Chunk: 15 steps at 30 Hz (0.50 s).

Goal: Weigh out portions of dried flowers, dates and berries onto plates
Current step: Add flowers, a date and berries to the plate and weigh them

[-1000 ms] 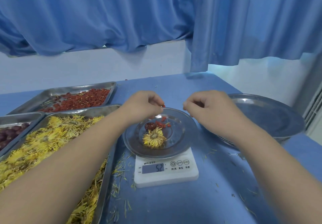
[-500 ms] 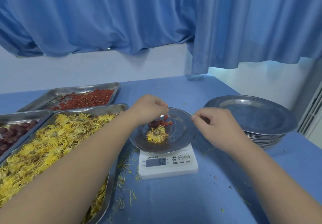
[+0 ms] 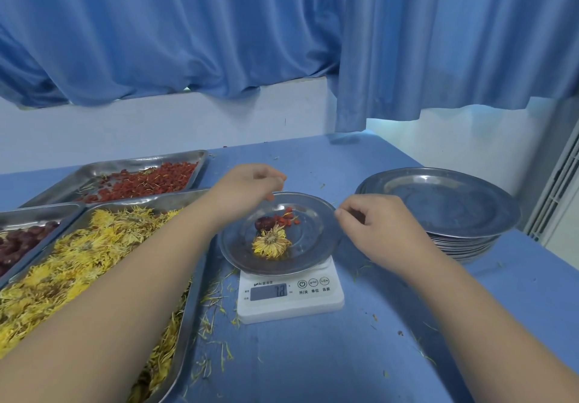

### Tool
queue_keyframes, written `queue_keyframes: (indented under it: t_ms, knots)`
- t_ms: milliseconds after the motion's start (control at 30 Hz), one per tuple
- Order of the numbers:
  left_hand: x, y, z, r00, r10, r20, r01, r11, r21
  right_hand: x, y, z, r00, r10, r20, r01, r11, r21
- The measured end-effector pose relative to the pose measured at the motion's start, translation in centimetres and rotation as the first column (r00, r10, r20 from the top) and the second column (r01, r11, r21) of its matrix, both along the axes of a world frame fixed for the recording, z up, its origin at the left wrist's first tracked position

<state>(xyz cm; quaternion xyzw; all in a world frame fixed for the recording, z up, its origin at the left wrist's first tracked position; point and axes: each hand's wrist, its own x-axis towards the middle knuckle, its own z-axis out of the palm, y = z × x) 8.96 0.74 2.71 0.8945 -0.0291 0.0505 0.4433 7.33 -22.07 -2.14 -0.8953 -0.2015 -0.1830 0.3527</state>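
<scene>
A steel plate (image 3: 316,258) sits on a white digital scale (image 3: 291,304) at the table's middle. It holds one yellow dried flower (image 3: 271,242), a dark red date (image 3: 263,223) and a few red berries (image 3: 286,218). The display reads 7.8. My left hand (image 3: 247,189) hovers over the plate's far left rim with its fingers curled, and no berry shows in it. My right hand (image 3: 372,227) is at the plate's right rim, fingers curled, thumb tip right by the edge.
Three steel trays stand at the left: yellow dried flowers (image 3: 78,255) nearest, red berries (image 3: 147,180) behind, dates (image 3: 18,242) at the far left. A stack of bare plates (image 3: 438,205) is at the right. Loose petals litter the blue table (image 3: 313,365).
My left hand no longer shows the berry it pinched. More berries lie on the plate, and the scale reading rose from 5.2 to 7.8. My right hand has come closer to the rim.
</scene>
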Motion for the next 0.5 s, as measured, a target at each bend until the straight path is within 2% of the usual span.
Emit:
queue_keyframes:
  t_ms: [133, 267, 400, 500]
  knots:
    - [-1.5, 1.1, -0.1, 0.993, 0.117, 0.004, -0.114, 0.97, -0.214, 0.3, 0.4, -0.6, 0.988, -0.074, -0.137, 0.077, 0.997, 0.017]
    - [-3.1, 2.9, -0.1, 0.978, 0.179, -0.108, -0.209, 0.837, -0.506, 0.4, 0.8, -0.9, 0.942, -0.102, -0.319, 0.13, 0.989, 0.068]
    - [-3.9, 4.2, -0.7, 0.956, 0.247, -0.161, -0.295, 0.794, -0.531, 0.4, 1.2, -1.1, 0.877, -0.068, -0.476, 0.149, 0.98, 0.133]
    - [-4.1, 4.3, -1.0, 0.952, 0.214, -0.219, -0.301, 0.791, -0.533, 0.4, 1.5, -1.2, 0.837, 0.007, -0.548, 0.146, 0.961, 0.234]
